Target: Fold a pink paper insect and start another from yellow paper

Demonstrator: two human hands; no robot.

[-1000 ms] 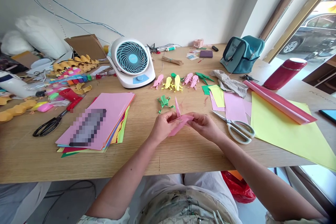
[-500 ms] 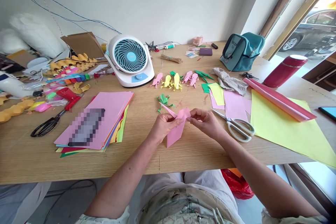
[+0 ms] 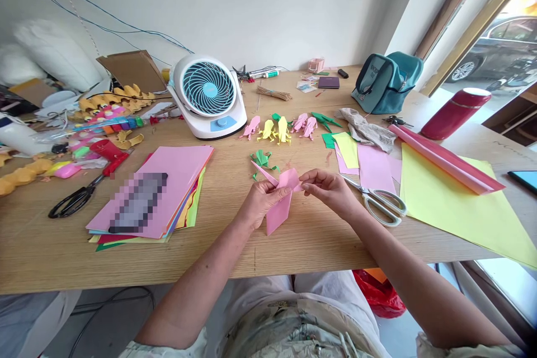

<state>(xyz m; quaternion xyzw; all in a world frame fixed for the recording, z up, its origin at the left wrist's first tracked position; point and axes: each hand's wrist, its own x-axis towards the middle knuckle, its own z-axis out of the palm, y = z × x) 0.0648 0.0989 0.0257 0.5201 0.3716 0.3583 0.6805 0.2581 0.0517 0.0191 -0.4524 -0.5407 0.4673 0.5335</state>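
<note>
Because the folded pink paper [image 3: 277, 218] looks light, crisp and easily creased, we judge it best held along its layered folds. Our left hand [image 3: 260, 201] pinches its middle, our right hand [image 3: 328, 191] the small point on its right, over the wooden table [image 3: 226, 251]. Just beyond sits a green origami frog [image 3: 261, 158]. We have room between the paper stack [image 3: 184, 169] and white-handled scissors [image 3: 395, 218] down to the table's front edge.

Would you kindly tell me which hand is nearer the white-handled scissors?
Right: the right hand is just left of the scissors; the left hand, holding pink paper, is farther left.
</note>
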